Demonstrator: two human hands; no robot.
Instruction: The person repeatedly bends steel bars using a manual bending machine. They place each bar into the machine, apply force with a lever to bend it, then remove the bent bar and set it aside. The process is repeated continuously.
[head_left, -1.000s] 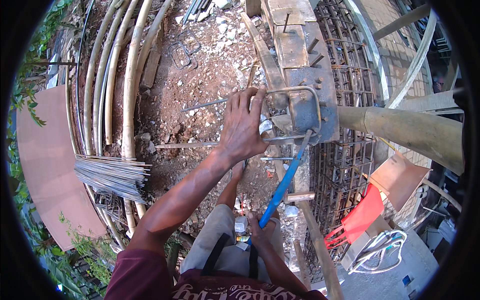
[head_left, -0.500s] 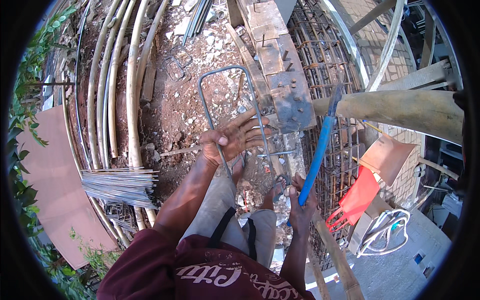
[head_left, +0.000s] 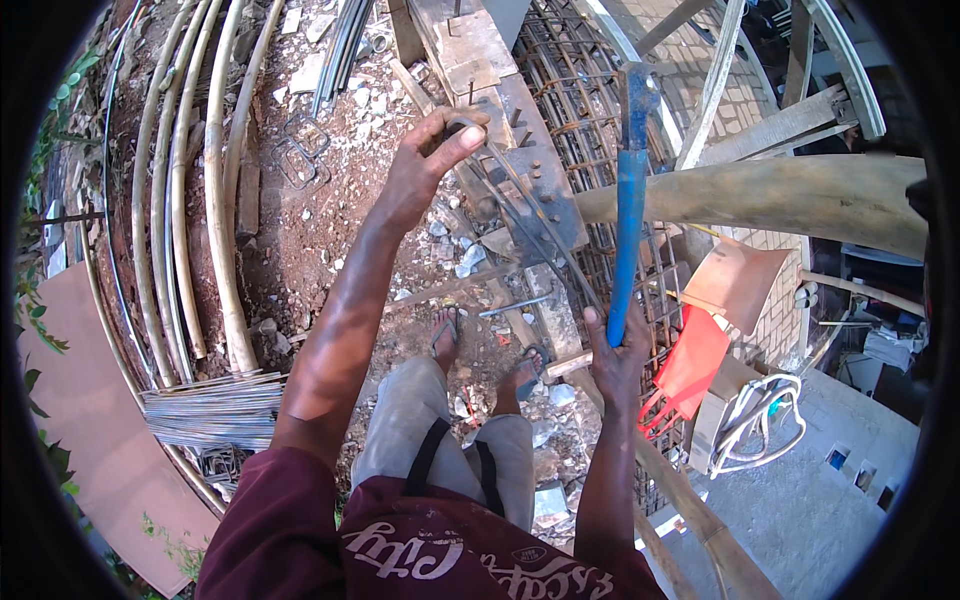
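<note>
My left hand point(head_left: 430, 150) is closed round the curved end of a U-bent steel rod point(head_left: 535, 230), whose long legs slope down toward my right hand point(head_left: 615, 350). That hand grips the long blue handle point(head_left: 630, 230) of a bending bar, held upright with its dark metal head point(head_left: 635, 95) at the top; the rod's lower ends are close by its thumb. Just beyond and below the rod is a plank bench point(head_left: 550, 200) with steel pegs standing on it. My sandalled feet point(head_left: 445, 340) stand on rubble.
Bamboo poles point(head_left: 225, 270) and a bundle of thin rods point(head_left: 210, 410) lie left, by a brown sheet point(head_left: 95, 440). Rebar cages point(head_left: 590, 90) run right of the bench, crossed by a thick bamboo pole point(head_left: 770, 190). A red bag point(head_left: 680, 370) and coiled white hose point(head_left: 755, 430) are at lower right.
The bent rod has left the bench and moved from upright in my left hand to slanting down toward my right. The blue bar has come off the bench and been raised.
</note>
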